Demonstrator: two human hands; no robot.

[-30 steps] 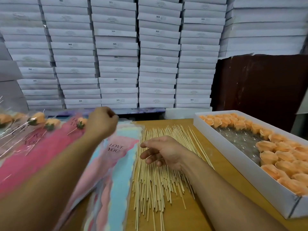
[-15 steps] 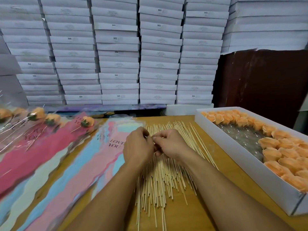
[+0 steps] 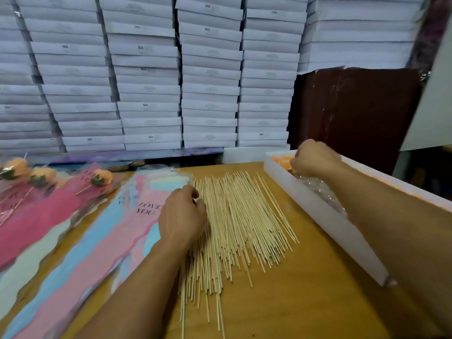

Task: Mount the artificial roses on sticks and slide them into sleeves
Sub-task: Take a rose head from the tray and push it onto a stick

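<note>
A spread pile of thin wooden sticks (image 3: 244, 216) lies on the wooden table (image 3: 305, 302). My left hand (image 3: 182, 214) rests on the pile's left edge, thumb and fingers pinched together on a stick. My right hand (image 3: 314, 157) reaches into the far end of the long white box (image 3: 318, 211), curled down over the orange roses (image 3: 281, 159); its fingertips are hidden. Pink and blue "LOVE YOU" sleeves (image 3: 97, 241) lie flat to the left of the sticks. Further left lie finished roses on sticks in sleeves (image 3: 100, 178).
Stacks of flat white boxes (image 3: 208, 81) form a wall behind the table. A dark brown board (image 3: 354, 106) stands at the back right. Clear plastic liner (image 3: 315, 187) shows inside the rose box. My right forearm crosses over the box.
Both hands were together at the top of the stick pile. My right hand has since swung right into the rose box, while my left hand stayed on the sticks.
</note>
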